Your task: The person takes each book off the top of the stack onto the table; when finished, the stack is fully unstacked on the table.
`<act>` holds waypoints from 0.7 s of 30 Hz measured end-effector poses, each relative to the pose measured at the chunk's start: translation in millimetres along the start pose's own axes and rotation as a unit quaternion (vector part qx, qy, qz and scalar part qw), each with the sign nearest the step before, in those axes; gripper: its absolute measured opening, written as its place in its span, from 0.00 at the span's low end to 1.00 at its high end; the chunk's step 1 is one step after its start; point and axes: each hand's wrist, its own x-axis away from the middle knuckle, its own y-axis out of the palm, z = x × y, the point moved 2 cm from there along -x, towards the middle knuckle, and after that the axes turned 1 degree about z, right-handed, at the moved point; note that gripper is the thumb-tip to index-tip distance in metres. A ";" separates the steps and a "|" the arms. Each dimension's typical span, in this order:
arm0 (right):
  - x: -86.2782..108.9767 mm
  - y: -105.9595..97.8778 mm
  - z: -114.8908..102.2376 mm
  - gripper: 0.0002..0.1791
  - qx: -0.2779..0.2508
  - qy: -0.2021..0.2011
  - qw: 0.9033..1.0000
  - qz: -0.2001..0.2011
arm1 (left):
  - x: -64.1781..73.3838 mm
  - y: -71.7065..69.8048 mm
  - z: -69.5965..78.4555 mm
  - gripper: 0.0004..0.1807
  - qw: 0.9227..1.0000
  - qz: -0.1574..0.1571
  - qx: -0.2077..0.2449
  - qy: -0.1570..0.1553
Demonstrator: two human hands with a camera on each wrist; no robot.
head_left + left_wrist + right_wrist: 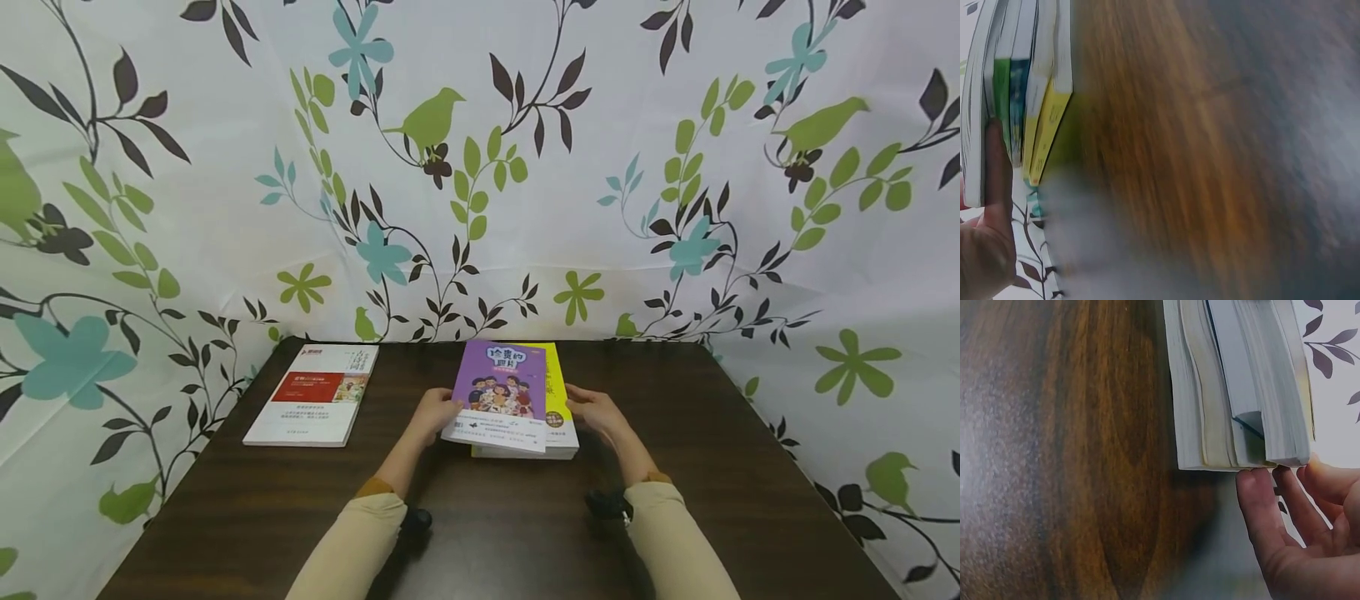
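Observation:
A purple book point(498, 379) with cartoon figures on its cover lies askew over a yellow book point(557, 387) at the top of a stack. My left hand point(433, 414) pinches the purple book at its left edge; in the left wrist view one finger point(999, 169) reaches under it, and a gap shows between it and the books below. On the stack's other side, my right hand point(598, 408) touches the edge with its fingertips. The right wrist view shows the page edges of several stacked books point(1241, 394), with the fingers point(1257, 506) loosely bent against them.
A white book point(315, 417) with a red block on its cover lies at the left of the dark wooden table point(495, 525). Behind and beside the table hangs a patterned cloth point(510, 208) with leaves and birds.

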 end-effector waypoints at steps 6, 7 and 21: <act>0.4 0.2 -0.8 0.28 0.009 0.003 1.000 0.009 | 4.0 -10.5 -8.3 0.24 0.999 0.009 0.048 -0.019; 0.2 0.2 -1.2 0.28 0.010 0.005 1.000 0.011 | 5.3 -11.8 -9.0 0.24 0.998 0.008 0.061 -0.022; -3.0 -1.4 0.8 0.29 -0.003 0.018 1.000 0.005 | 14.9 -34.7 -16.6 0.25 0.991 0.003 0.128 -0.041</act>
